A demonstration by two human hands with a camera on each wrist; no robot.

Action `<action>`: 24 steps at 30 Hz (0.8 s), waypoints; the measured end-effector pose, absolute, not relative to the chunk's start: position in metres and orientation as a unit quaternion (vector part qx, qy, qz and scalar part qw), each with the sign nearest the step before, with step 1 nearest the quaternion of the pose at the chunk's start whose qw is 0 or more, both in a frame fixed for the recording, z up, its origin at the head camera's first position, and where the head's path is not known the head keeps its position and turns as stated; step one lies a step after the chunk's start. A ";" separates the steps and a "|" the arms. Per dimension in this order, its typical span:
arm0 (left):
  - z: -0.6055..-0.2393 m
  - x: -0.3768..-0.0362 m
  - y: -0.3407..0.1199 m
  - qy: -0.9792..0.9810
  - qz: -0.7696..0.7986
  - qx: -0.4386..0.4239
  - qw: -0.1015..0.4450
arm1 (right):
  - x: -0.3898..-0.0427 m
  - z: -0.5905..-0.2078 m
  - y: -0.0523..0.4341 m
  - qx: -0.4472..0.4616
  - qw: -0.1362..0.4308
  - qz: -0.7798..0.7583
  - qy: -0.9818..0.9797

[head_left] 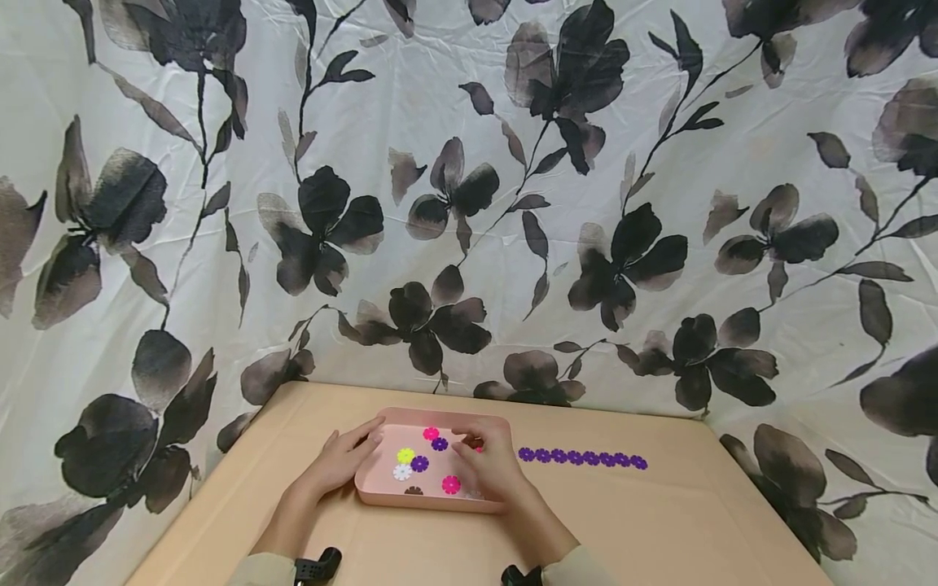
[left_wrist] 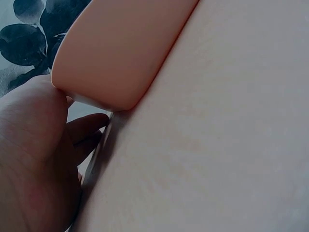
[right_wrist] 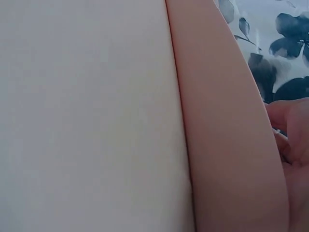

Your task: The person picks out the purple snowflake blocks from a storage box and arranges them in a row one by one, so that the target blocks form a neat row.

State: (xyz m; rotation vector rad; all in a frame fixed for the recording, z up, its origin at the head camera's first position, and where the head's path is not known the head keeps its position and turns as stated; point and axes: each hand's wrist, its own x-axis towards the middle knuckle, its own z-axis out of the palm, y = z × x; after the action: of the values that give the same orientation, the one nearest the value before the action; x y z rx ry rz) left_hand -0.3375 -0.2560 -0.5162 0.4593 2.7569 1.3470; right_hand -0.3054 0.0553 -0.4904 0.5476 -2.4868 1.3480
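Observation:
A shallow pink tray point(head_left: 410, 499) lies on the table, holding several small flower-shaped pieces. Among them are a yellow flower piece point(head_left: 406, 456), a white flower piece point(head_left: 402, 472), a pink flower piece point(head_left: 450, 485) and a purple flower piece point(head_left: 419, 464). My left hand point(head_left: 337, 457) holds the tray's left side, thumb at the rim and fingers along the outside. Over the tray's right part is my right hand point(head_left: 489, 460), its fingers bent; whether a piece is between the fingertips is unclear. That hand hides part of the tray.
Right of the tray, a straight row of purple flower pieces point(head_left: 575, 458) lies on the tan table point(head_left: 659, 521). Behind the table hangs a white cloth point(head_left: 469, 268) with dark flower print.

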 end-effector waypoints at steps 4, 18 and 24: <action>-0.517 -0.338 -0.257 0.890 0.432 0.148 0.020 | -0.307 -0.494 0.042 0.183 0.115 0.455 -0.864; -0.516 -0.340 -0.257 0.891 0.423 0.162 0.008 | -0.311 -0.493 0.009 0.182 0.055 0.447 -0.874; -0.517 -0.340 -0.257 0.891 0.424 0.160 0.009 | -0.314 -0.496 0.002 0.189 0.042 0.441 -0.876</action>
State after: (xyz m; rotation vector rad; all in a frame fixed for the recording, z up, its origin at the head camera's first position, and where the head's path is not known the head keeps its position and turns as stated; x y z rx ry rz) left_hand -0.3396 -0.2567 -0.5167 0.4999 2.7839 1.3245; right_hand -0.3139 0.0023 -0.4963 0.5793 -2.6816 1.3506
